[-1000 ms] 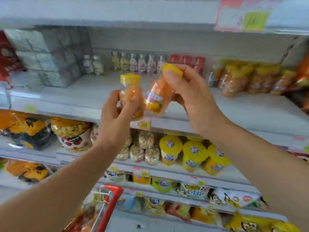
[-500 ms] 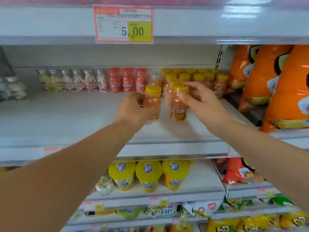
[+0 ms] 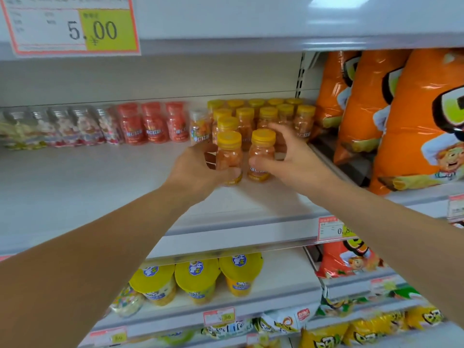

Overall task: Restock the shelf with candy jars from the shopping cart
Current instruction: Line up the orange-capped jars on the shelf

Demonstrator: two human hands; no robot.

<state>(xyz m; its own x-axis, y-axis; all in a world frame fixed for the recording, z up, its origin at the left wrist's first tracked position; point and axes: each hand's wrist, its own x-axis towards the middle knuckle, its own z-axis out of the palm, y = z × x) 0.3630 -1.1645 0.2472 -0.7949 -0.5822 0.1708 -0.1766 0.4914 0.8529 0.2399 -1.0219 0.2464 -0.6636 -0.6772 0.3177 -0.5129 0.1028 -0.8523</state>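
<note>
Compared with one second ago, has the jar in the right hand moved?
Yes. The jar went inward from the shelf edge and is now upright before the stocked jars.

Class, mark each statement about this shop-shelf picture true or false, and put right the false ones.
1. The left hand grips the left jar and the right hand grips the right jar; both jars have yellow lids. True.
2. Both held jars lie on their sides. False: they are upright.
3. The red-lidded jars stand right of the yellow-lidded group. False: they stand left of it.
4. Orange snack bags stand right of the jars. True.
</note>
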